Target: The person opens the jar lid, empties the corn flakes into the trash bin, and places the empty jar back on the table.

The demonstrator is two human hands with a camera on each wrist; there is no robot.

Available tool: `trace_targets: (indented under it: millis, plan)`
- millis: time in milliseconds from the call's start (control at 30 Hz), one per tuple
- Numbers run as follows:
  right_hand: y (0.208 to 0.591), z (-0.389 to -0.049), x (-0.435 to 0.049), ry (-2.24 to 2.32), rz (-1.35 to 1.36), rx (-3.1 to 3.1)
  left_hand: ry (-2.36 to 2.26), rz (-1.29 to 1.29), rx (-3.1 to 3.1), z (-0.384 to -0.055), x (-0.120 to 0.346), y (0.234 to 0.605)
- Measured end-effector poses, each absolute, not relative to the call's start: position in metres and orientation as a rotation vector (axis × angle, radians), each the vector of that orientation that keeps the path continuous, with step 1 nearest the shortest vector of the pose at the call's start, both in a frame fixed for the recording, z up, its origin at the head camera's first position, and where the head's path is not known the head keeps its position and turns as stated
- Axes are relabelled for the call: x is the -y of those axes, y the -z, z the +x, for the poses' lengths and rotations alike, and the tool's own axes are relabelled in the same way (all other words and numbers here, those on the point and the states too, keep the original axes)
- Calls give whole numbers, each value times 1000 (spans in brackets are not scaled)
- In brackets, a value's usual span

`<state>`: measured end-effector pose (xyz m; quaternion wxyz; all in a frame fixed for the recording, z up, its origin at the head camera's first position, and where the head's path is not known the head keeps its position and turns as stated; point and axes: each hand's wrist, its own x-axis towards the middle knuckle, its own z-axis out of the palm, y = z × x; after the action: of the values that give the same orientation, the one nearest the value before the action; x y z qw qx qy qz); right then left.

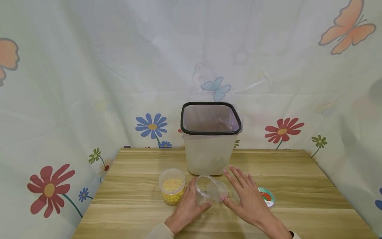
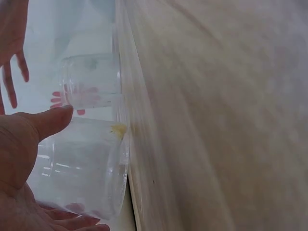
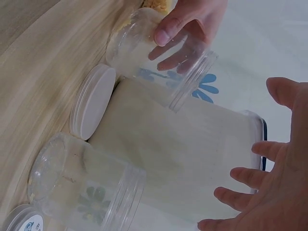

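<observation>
My left hand [image 1: 188, 205] holds a clear plastic jar [image 2: 82, 168] round its side, thumb on the near side and fingers behind. The jar stands upright, its mouth uncovered, with a small yellowish bit near its base. Above the right part of the table my right hand [image 1: 246, 199] is spread, touching nothing. A second clear jar [image 3: 72, 178] stands near it, mostly hidden by that hand in the head view. Between the two jars lies a whitish lid [image 3: 96, 101]. To the left of my left hand is a jar of yellow pieces [image 1: 173, 198].
A pale bin [image 1: 209, 154] with a black rim and a liner stands just behind the jars. Right of my right hand lies a lid with a red and green label [image 1: 266, 197]. A printed curtain [image 1: 89, 83] surrounds the wooden table [image 1: 143, 166].
</observation>
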<state>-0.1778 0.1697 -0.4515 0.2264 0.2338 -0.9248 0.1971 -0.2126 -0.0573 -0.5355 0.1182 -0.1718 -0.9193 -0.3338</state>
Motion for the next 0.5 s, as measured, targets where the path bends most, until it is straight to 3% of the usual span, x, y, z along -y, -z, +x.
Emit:
trace_targets:
  millis: [500]
  plan:
    - [455, -179, -169, -507, 642, 2542, 975, -444, 2728, -219, 54, 539]
